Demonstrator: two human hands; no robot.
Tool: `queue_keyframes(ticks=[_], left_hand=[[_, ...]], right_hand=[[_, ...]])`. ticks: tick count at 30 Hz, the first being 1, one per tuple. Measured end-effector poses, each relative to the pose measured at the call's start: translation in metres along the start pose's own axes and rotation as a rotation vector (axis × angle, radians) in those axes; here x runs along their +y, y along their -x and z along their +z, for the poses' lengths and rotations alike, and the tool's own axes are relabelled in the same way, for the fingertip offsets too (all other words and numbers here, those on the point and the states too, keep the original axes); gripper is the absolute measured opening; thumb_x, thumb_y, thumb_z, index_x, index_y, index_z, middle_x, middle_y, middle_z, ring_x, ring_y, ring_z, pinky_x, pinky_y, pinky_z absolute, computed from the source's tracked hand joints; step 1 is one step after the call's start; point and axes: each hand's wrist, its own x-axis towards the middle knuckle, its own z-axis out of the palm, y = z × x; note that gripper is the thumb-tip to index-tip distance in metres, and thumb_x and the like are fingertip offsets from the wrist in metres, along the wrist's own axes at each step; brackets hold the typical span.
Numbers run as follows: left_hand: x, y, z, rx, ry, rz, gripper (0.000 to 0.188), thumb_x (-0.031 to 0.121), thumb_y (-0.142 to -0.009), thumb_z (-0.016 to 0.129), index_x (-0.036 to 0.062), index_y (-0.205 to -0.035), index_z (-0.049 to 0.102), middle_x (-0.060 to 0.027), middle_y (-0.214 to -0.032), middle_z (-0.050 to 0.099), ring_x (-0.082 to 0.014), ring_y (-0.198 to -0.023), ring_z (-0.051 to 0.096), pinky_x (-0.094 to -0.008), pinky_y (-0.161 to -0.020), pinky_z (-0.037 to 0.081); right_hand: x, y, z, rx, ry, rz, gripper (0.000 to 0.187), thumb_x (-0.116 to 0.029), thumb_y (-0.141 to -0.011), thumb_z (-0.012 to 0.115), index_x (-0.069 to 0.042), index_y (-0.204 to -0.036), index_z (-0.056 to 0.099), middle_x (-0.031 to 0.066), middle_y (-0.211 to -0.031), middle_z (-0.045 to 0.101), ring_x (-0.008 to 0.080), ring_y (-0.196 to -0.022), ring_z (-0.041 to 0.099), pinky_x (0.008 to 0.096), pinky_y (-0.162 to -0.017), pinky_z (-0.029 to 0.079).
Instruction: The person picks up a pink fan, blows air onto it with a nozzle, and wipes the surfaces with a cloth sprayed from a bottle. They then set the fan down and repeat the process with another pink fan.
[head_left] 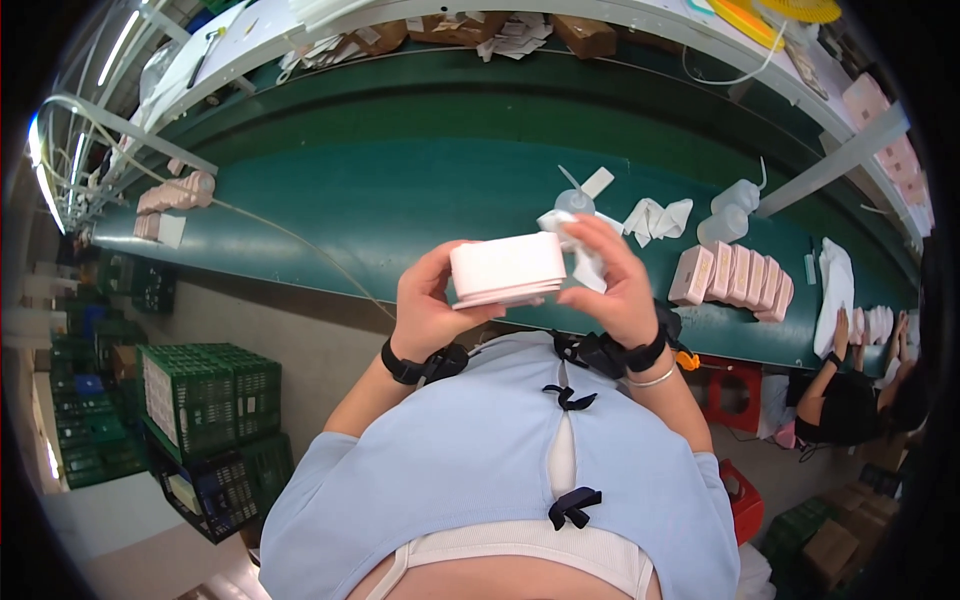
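Two bare hands up front, above the near edge of a long dark-green flat work surface. Left hand wrapped round the left end of a pale pink, rounded-corner box-like object, digits bent onto it, one reaching along its lower side; firm hold. Object sits mid-view, in front of the torso, raised clear of the surface, long side roughly level, layered rim along the bottom. Right hand at the object's right end, fingers half-curled, thumb spread well apart from them, gripping a blurred white cloth; cannot tell whether cloth or fingertips touch the object.

Edges/room: wide bare stretch of green left of the hands, crossed by a thin pale cable; far left, a cluster of pale pink pieces. Bare green band beyond too, up to the white overhead shelf. Right side tighter: translucent nozzle bottle just behind the right hand, small white rectangular block beside it, crumpled white cloth, two translucent squeeze bottles, then a slanted row of pink rounded boxes near the front edge. Co-worker in black well apart, far right.
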Motion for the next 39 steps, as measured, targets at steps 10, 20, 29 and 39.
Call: queue_keyframes(ticks=[10,20,29,39], left_hand=[[0.020,-0.004,0.002,-0.029,-0.427,0.304,0.060,0.007,-0.058,0.087,0.0048,-0.113,0.063,-0.0086,-0.101,0.068,-0.0226,-0.098,0.065,-0.0298,-0.083,0.051],[-0.015,0.008,-0.006,0.188,0.725,-0.363,0.049,0.026,-0.085,0.069,0.0053,-0.126,0.054,-0.0110,-0.111,0.063,-0.0220,-0.089,0.063,-0.0325,-0.079,0.055],[-0.036,0.003,-0.017,-0.044,1.446,-0.726,0.047,0.044,-0.098,0.044,0.0070,-0.124,0.054,-0.0119,-0.103,0.064,-0.0266,-0.096,0.065,-0.0368,-0.069,0.059],[-0.022,0.010,-0.011,0.127,1.285,-0.838,0.052,0.050,-0.096,0.046,0.0088,-0.128,0.053,-0.0127,-0.112,0.064,-0.0255,-0.100,0.064,-0.0368,-0.072,0.059]], right_hand=[[-0.047,-0.006,0.028,-0.466,0.632,-0.418,0.045,-0.019,-0.084,0.069,-0.002,-0.124,0.059,0.0184,-0.136,0.051,0.0340,-0.129,0.047,0.0430,-0.104,0.039],[0.011,0.012,-0.001,-0.014,0.297,-0.007,0.030,0.006,-0.083,0.060,-0.001,-0.112,0.066,0.0139,-0.115,0.065,0.0247,-0.105,0.063,0.0302,-0.088,0.050],[0.007,-0.005,0.022,0.323,0.162,0.101,0.027,-0.007,-0.092,0.056,0.000,-0.117,0.063,0.0137,-0.124,0.059,0.0202,-0.112,0.057,0.0291,-0.097,0.042],[-0.011,-0.023,0.082,-0.247,0.421,-0.463,0.033,-0.020,-0.089,0.062,-0.002,-0.116,0.063,0.0133,-0.126,0.059,0.0319,-0.123,0.052,0.0384,-0.102,0.041]])
